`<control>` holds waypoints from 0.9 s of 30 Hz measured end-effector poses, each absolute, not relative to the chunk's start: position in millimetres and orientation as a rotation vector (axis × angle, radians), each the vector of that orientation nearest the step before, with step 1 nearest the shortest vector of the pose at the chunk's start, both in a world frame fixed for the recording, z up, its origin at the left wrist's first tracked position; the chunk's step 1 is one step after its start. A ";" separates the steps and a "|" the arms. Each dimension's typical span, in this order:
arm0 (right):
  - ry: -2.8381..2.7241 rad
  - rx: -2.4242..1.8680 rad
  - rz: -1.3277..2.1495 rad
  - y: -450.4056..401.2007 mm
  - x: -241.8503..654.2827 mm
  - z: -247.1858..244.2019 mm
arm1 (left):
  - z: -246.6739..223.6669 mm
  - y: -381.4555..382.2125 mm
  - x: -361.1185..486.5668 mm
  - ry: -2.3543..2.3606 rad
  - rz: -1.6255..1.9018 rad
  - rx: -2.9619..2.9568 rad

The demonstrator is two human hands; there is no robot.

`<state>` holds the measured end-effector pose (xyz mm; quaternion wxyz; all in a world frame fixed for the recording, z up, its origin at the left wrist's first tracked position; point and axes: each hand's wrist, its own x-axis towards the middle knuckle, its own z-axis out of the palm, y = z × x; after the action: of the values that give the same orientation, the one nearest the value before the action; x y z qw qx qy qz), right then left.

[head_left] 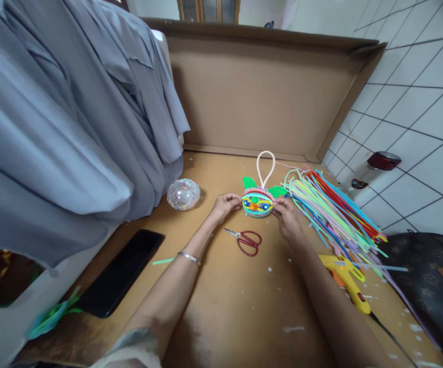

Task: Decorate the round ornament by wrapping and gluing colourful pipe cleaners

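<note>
A small round craft piece (pixel 257 203) with a colourful face, green ears and a white loop (pixel 266 168) on top is held between both hands over the table. My left hand (pixel 227 205) pinches its left edge with closed fingers. At its right edge, my right hand (pixel 285 212) grips it the same way. Just below the piece lie scissors (pixel 249 243) with red handles, touched by neither hand. A clear ball (pixel 183 194) with coloured bits rests to the left of my left hand.
Pipe cleaners (pixel 336 209) in many colours are piled at the right, with a yellow glue gun (pixel 347 281) and a dark bag (pixel 432 286) nearer. A black phone (pixel 123 271) lies left. A cardboard panel (pixel 259 97) stands behind; grey cloth (pixel 71 112) hangs left.
</note>
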<state>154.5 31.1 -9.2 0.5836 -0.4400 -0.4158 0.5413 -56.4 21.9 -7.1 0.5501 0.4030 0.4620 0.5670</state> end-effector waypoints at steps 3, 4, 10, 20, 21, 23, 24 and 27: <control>-1.016 -1.028 1.270 31.7 155.4 -9.4 | -7.8 23.3 -56.4 1.103 1.339 0.974; -1.022 -1.025 1.273 32.0 155.4 -9.4 | -8.2 23.7 -56.5 1.103 1.338 0.978; -1.000 -1.013 1.290 32.9 154.0 -9.5 | -11.0 25.6 -56.6 1.155 1.308 1.016; -0.978 -0.994 1.317 30.7 151.7 -6.2 | -26.1 30.5 -50.2 1.272 1.408 1.229; -0.979 -0.997 1.309 30.5 151.5 -6.3 | -27.1 30.8 -49.3 1.275 1.428 1.240; -0.976 -0.997 1.290 30.1 151.0 -6.7 | -27.0 29.9 -48.0 1.298 1.451 1.272; -0.973 -0.996 1.280 29.8 150.9 -6.8 | -25.7 28.6 -47.6 1.327 1.448 1.299; -0.983 -0.992 1.251 29.0 150.7 -7.0 | -18.7 22.3 -47.3 1.437 1.405 1.408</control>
<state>150.7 29.0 -7.0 0.5918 -0.4263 -0.4226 0.5380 -47.3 22.3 -18.7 0.3371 0.5402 0.5513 0.5390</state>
